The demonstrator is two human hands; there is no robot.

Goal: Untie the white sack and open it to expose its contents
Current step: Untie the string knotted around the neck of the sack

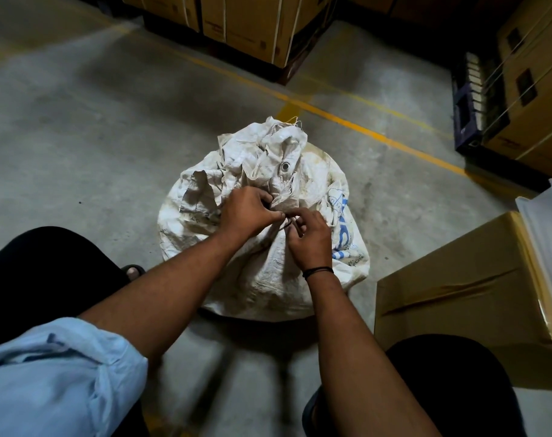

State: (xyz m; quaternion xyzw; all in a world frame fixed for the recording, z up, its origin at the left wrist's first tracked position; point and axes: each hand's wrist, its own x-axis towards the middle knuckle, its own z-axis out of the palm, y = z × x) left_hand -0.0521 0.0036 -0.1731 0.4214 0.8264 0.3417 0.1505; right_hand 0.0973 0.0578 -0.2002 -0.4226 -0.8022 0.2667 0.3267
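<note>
While bent over white sack (pixel 262 279), working at its bunched neck with both hands. Stands on concrete floor (pixel 95 137), centre of scene, just on near side of yellow line (pixel 347 119), top fabric crumpled and flopped toward far side, metal eyelet (pixel 284 166) showing in folds, blue print down right flank. Neck tied, contents hidden. Left hand (pixel 248 212): grip closed tight, fingers curled into gathered fabric at neck. Right hand (pixel 309 239), just right of it and touching or nearly so: grip narrowed to a pinch, thumb and fingertips on thin dark cord (pixel 285 226) at the tie; black band (pixel 319 271) on that wrist. Cannot tell how loose the knot is. Light-blue rolled sleeve (pixel 57 373) on left arm, near left. Tan cardboard box (pixel 457 294) near right, close beside sack, clear plastic sheets (pixel 549 234) stacked along its right edge. Strapped cartons (pixel 246 23) far centre and far right, dark blue crate (pixel 467 118) beside far-right stack.
</note>
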